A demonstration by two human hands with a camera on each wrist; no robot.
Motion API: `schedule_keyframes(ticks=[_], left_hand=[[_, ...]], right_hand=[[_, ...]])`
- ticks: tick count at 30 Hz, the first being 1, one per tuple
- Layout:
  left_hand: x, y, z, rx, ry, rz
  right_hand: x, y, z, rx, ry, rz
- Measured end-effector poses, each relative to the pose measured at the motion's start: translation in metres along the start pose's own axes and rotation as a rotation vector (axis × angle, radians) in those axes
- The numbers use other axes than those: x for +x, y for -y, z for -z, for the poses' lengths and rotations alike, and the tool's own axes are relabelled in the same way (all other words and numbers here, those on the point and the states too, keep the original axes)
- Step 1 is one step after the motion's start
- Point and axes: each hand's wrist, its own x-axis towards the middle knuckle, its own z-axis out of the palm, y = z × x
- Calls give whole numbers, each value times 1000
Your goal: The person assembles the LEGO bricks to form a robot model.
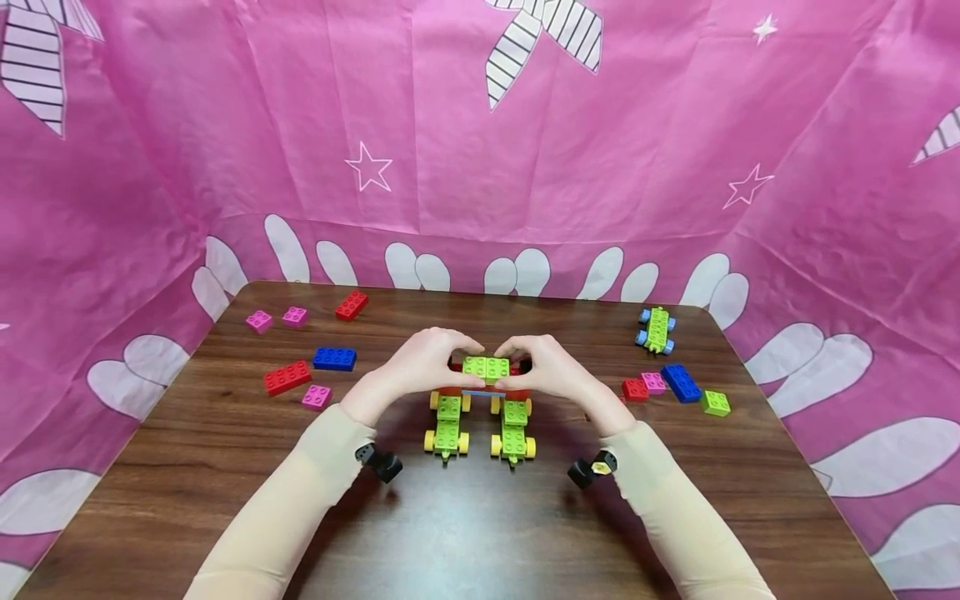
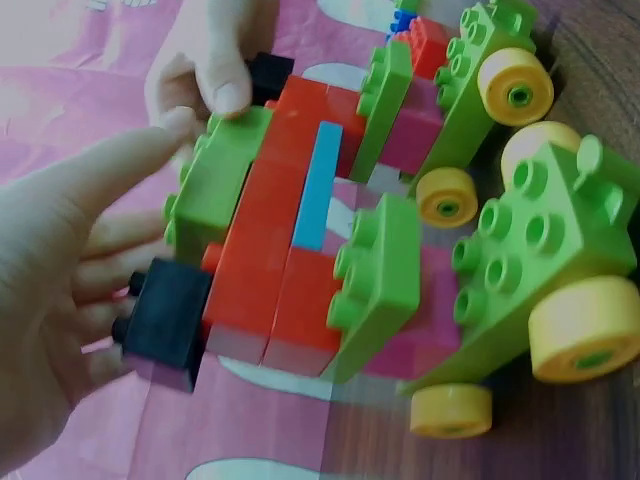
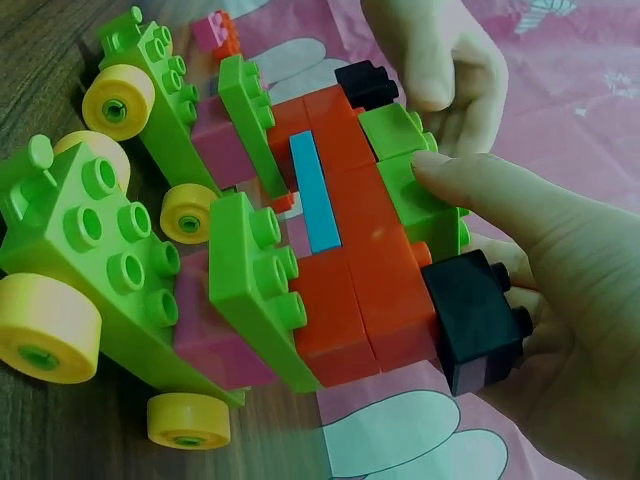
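Note:
A build of toy bricks stands mid-table. Two light green wheeled bases (image 1: pixel 447 437) with yellow wheels (image 2: pixel 585 328) carry pink bricks (image 2: pixel 415 340), green bricks and a layer of red bricks (image 2: pixel 250 240). A blue strip (image 3: pixel 315 190) shows on the red side. Black bricks (image 3: pixel 475 315) sit at both red ends. On top, two light green bricks lie side by side. My left hand (image 1: pixel 423 362) pinches the left green brick (image 1: pixel 474 367) between thumb and fingers. The right green brick (image 1: pixel 497 369) is pinched likewise by my right hand (image 1: pixel 553 367). Some fingertips are hidden.
Left on the table lie red bricks (image 1: pixel 287 378), a blue brick (image 1: pixel 334 358) and pink bricks (image 1: pixel 317 397). At right are a blue brick (image 1: pixel 682 383), a green brick (image 1: pixel 716 404), red and pink ones, and a blue-wheeled base (image 1: pixel 657 331). Pink cloth (image 1: pixel 465 167) hangs behind.

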Motion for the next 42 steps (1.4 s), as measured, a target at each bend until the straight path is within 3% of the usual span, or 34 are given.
schedule_keyframes(ticks=[4,12,24,30,36,42], left_hand=[[-6,5,8,-49,-70,-27],[-22,24,23,-94,-299,-74],[-49,69,40,-96,-407,64],[-64,97,38,-101,-387,124],[-80,124,34,-91,-299,206],[-92,144,29,-87,-216,247]], right_hand=[[-3,-1,-1,12,-27,-16],[-8,-7,-6,38,-77,-27],[-13,-12,-11,59,-111,-75],[-14,-13,-12,78,-125,-71],[-14,-15,-13,85,-129,-87],[-15,-17,-14,83,-129,-100]])
